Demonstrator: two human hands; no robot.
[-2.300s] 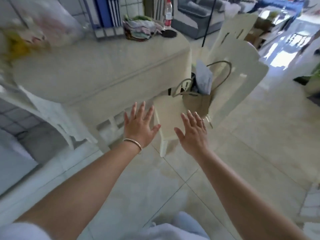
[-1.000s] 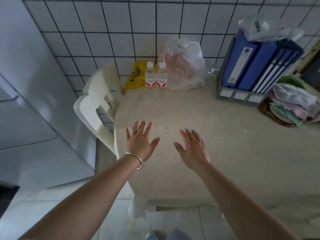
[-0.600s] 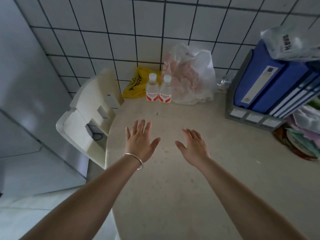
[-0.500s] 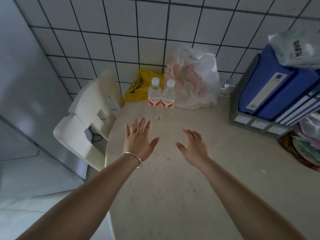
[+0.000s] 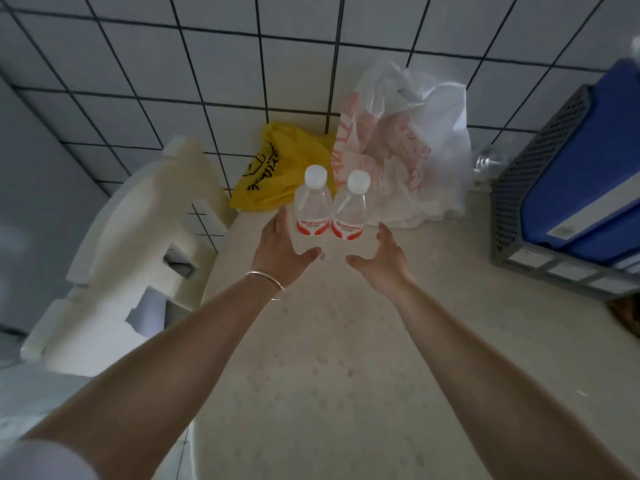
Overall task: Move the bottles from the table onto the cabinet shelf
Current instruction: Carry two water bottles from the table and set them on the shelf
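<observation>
Hands: both reach forward over the tabletop, one to each side of a pair of water bottles.
Left hand [image 5: 277, 247]: fingers extended along the left side of the left bottle and the thumb stretched toward its base; it looks to be touching the bottle, but the fingers are not wrapped round it. A thin silver bangle [image 5: 266, 282] circles this wrist.
Right hand [image 5: 382, 258]: spread wide, thumb pointing inward below the right bottle, fingers rising beside its right flank. Whether it touches the bottle cannot be told; it holds nothing.
Left bottle [image 5: 311, 206]: small, clear plastic, white cap, red and white label; upright on the tabletop near the wall.
Right bottle [image 5: 349, 211]: matching bottle, upright, pressed against the left bottle's side.
Tabletop [image 5: 329, 358]: pale beige, speckled, with a rounded left edge.
Yellow bag [image 5: 280, 168]: crumpled plastic with dark lettering, just behind the left bottle, against the wall.
White bag [image 5: 408, 147]: larger plastic bag with pink-red print, bulging, just behind and to the right of the right bottle.
File rack [image 5: 533, 188]: grey mesh holder at the right edge of the tabletop, with blue binders [image 5: 588, 174] standing in it.
Chair [image 5: 138, 251]: cream plastic, beside the tabletop on the left.
Wall [image 5: 207, 64]: white square tiles with dark grout.
</observation>
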